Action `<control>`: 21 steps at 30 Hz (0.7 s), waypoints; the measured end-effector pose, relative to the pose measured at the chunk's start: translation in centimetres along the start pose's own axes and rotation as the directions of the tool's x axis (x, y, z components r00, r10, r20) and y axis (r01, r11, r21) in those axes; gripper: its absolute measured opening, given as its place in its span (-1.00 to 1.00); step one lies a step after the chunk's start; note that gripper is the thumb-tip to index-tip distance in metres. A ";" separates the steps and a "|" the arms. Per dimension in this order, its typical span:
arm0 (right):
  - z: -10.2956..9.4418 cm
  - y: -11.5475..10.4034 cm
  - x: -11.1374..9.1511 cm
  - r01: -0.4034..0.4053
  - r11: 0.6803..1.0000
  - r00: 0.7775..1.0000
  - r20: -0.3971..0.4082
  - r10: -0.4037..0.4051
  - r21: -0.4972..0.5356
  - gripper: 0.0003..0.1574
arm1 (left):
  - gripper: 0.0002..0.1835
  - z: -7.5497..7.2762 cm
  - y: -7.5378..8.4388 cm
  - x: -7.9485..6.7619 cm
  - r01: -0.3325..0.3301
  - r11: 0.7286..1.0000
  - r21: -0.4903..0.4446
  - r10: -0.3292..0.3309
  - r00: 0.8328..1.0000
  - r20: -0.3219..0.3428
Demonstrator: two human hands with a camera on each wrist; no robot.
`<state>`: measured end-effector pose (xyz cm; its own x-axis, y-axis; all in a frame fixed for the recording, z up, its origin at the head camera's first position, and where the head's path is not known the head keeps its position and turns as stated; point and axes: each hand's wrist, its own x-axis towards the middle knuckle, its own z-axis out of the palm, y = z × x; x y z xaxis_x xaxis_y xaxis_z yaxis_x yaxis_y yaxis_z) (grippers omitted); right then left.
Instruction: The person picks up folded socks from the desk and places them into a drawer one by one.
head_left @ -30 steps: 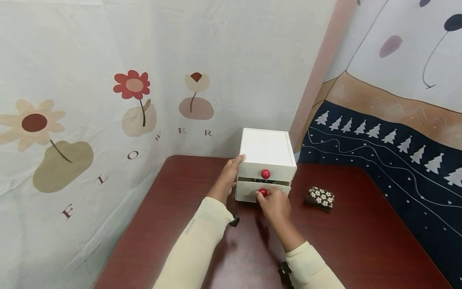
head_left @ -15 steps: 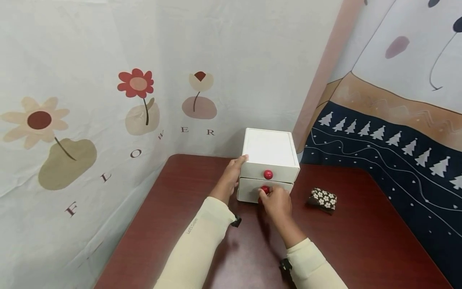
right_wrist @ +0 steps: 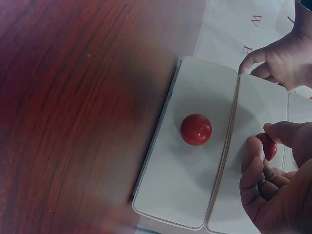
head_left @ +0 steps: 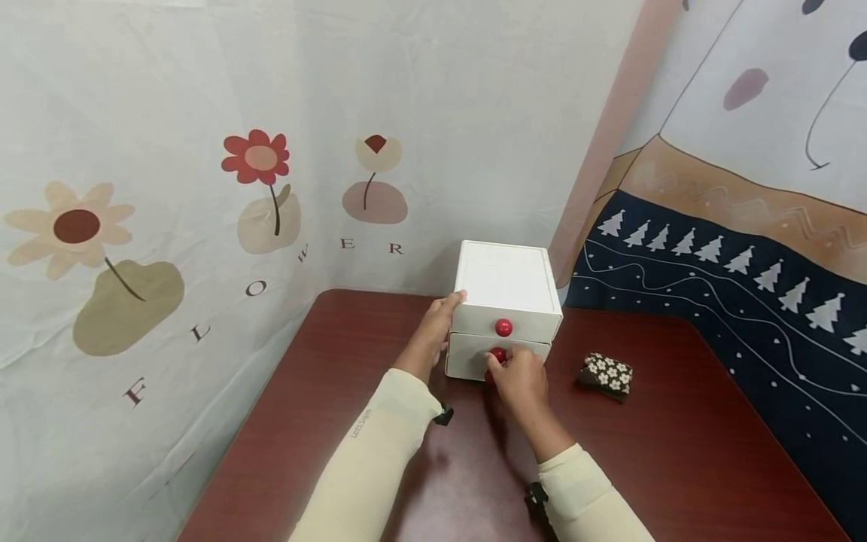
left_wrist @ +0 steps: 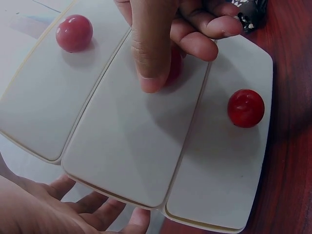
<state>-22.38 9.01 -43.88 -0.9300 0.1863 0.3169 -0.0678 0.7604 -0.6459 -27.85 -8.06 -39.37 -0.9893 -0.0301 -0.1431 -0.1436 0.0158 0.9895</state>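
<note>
A white box with three stacked drawers [head_left: 504,278] stands at the back of the table. Each drawer front bears a round red knob. My right hand [head_left: 521,380] pinches the middle drawer's red knob [right_wrist: 268,146] between thumb and fingers, and that drawer sits flush with the box. Above it is the top knob [head_left: 503,327]; the bottom knob [left_wrist: 245,108] shows well in the left wrist view. My left hand [head_left: 433,331] rests against the box's left side, thumb near the top edge, fingers [left_wrist: 100,212] spread along the wall.
A small dark pouch with white flowers [head_left: 607,373] lies on the reddish-brown table [head_left: 677,436], right of the box. Behind the table hangs a pale wall cloth [head_left: 440,113] printed with flowers, and a dark blue cloth with trees [head_left: 731,316] is at the right.
The middle drawer stood partly out a second ago, with something dark and patterned inside. My right hand has pushed it in. The left hand has stayed on the box's side.
</note>
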 end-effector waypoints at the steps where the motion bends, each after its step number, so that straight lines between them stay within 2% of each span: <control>1: 0.0 0.0 0.0 0.000 1.000 1.000 0.002 0.000 0.001 -0.46 | -0.11 0.0 0.0 0.0 -0.001 1.000 0.000 0.001 1.000 0.001; 21: -0.1 0.1 0.5 0.010 1.000 1.000 0.010 -0.010 0.025 -0.43 | -0.13 -0.1 0.3 -0.1 0.005 1.000 0.019 -0.005 1.000 -0.002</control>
<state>-22.78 9.25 -43.74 -0.9329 0.1724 0.3163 -0.0859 0.7462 -0.6602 -27.77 -8.18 -39.06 -0.9884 -0.0326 -0.1481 -0.1492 0.0348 0.9882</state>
